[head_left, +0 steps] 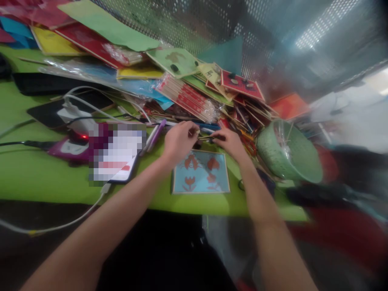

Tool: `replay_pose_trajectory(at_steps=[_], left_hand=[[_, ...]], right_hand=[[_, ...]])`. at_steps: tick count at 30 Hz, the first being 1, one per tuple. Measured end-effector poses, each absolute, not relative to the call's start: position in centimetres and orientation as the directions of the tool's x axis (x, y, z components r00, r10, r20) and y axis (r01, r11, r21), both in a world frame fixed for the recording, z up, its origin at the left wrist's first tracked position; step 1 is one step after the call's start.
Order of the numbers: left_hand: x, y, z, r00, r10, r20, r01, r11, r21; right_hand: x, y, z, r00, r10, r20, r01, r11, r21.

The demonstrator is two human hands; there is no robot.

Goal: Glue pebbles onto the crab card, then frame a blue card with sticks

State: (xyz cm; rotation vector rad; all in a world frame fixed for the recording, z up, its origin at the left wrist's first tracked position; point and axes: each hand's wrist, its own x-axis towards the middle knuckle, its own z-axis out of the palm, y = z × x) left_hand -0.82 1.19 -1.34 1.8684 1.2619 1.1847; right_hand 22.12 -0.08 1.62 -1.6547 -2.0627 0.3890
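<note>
Head view, left hand: the left hand [180, 142] has its fingertips pinched together on the left end of the thin, pale wooden sticks [205, 138].
Head view, right hand: the right hand [230, 143] closes thumb and fingers on their right end.
Sticks: they are held level between the hands, just over the far edge of the flat blue square card with red flower shapes [200, 171]. The card lies near the front edge of the lime-green table [39, 173].
Doing it well: it likely pays to grip near the tips, hold the sticks parallel and work over the card, clear of the pale green round bowl [291, 155] at right.
Hard to make out: blur hides how many sticks there are and whether a dark piece sits among them.
Cut off: the far pile of coloured paper cards [182, 60] covers the table's back.
</note>
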Motion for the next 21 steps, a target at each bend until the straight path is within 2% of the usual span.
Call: replay_pose_trajectory(at_steps=[6, 10, 14, 21], left_hand=[[-0.7, 1.2, -1.9, 0.321, 0.837, 0.444, 0.607, -0.541, 0.581], [-0.4, 1.5, -2.3, 0.415, 0.804, 0.425, 0.627, -0.591, 0.507], [-0.4, 1.7, -2.4, 0.445, 0.792, 0.417, 0.609, -0.609, 0.508], [-1.1, 1.9, -1.7, 0.265, 0.854, 0.449, 0.558, -0.515, 0.651]], right_hand=[[21.7, -0.2, 1.4, -0.221, 0.970, 0.097, 0.900, 0.242, -0.363], [21.3, -0.3, 1.5, -0.219, 0.971, 0.092, 0.929, 0.237, -0.284], [20.7, -0.3, 0.8, -0.207, 0.972, 0.115, 0.967, 0.220, -0.124], [19.8, 0.3, 1.2, -0.233, 0.968, 0.095, 0.972, 0.233, 0.012]])
